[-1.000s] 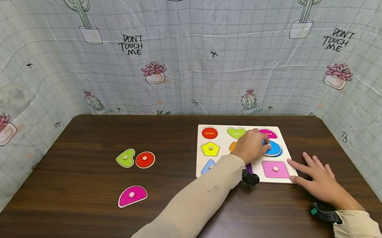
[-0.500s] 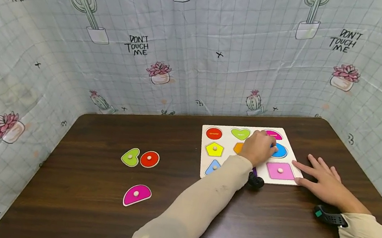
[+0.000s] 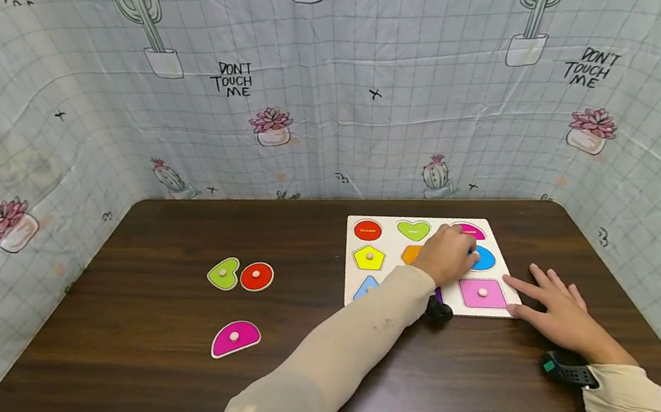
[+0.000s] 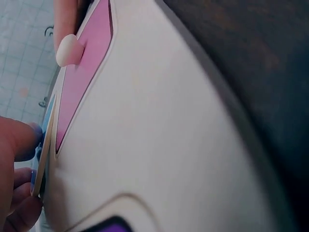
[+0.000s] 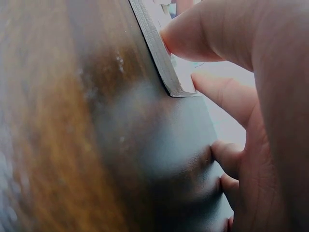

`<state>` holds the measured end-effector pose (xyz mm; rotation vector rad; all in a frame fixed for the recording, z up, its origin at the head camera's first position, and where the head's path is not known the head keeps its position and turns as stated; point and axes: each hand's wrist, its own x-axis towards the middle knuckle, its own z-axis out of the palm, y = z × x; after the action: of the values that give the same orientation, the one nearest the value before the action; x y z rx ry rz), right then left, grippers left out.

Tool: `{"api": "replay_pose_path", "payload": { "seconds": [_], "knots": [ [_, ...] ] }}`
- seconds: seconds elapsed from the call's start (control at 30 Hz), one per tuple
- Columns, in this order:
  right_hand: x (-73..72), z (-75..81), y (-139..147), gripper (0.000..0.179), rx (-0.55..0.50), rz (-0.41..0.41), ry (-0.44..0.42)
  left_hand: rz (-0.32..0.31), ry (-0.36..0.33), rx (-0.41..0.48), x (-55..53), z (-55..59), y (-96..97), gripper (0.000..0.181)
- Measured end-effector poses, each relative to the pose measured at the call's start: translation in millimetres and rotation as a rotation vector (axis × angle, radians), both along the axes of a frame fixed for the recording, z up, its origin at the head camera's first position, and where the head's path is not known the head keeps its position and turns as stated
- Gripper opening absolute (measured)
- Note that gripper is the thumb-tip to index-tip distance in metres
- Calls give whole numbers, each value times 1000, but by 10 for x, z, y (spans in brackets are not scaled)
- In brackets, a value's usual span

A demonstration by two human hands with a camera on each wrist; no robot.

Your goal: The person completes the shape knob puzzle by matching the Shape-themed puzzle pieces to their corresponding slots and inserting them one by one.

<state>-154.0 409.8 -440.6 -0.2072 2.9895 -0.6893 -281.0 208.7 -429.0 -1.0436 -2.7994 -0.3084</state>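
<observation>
My left hand [image 3: 446,255] is over the right part of a pale shape-puzzle board [image 3: 390,245]. Thumb and fingers pinch a blue oval puzzle piece [image 3: 486,259], which overlaps its blue oval spot in the head view. Up close, the left wrist view shows the oval piece's pale edge [image 4: 44,154] between thumb and fingers, near the pink piece [image 4: 89,53] with a white knob. My right hand [image 3: 557,317] lies spread at the board's near right corner, thumb and index finger touching its edge, other fingers on the table.
A green heart piece [image 3: 224,275], a red circle piece [image 3: 256,277] and a magenta half-round piece [image 3: 234,343] lie loose on the brown table [image 3: 127,325] at left. Knobbed pieces, including a yellow pentagon [image 3: 363,261], sit in the board. A patterned cloth [image 3: 320,105] hangs behind.
The blue oval piece, earlier visibly offset over its spot, now lines up with it more closely. My left hand shifts slightly on the board; the right hand stays at the corner.
</observation>
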Motion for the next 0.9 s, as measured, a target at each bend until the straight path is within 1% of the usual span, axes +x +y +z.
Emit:
{"api": "replay_pose_path", "payload": {
  "seconds": [0.13, 0.27, 0.37, 0.47, 0.53, 0.63, 0.77, 0.9],
  "knots": [
    [1, 9, -8, 66, 3, -1, 4, -3, -4, 11, -10, -13, -9, 26],
    [-4, 14, -11, 65, 3, -1, 11, -22, -11, 36, -19, -6, -38, 25],
    [-2, 2, -7, 65, 2, 2, 13, -30, -45, 49, -7, 2, -62, 26],
    [-2, -10, -8, 65, 3, 3, 16, -23, -90, 48, 6, 12, -85, 26],
    [-3, -17, -14, 65, 1, 4, 16, -19, -108, 46, 19, 17, -99, 26],
    [1, -29, -16, 65, -3, 4, 13, -23, -116, 50, 35, 7, -110, 27],
    [-1, -26, -14, 65, 3, 3, 13, -39, -108, 62, 38, 7, -119, 27],
    [5, -15, -14, 64, 8, 4, 11, -55, -134, 78, 50, 34, -148, 26]
  ]
}}
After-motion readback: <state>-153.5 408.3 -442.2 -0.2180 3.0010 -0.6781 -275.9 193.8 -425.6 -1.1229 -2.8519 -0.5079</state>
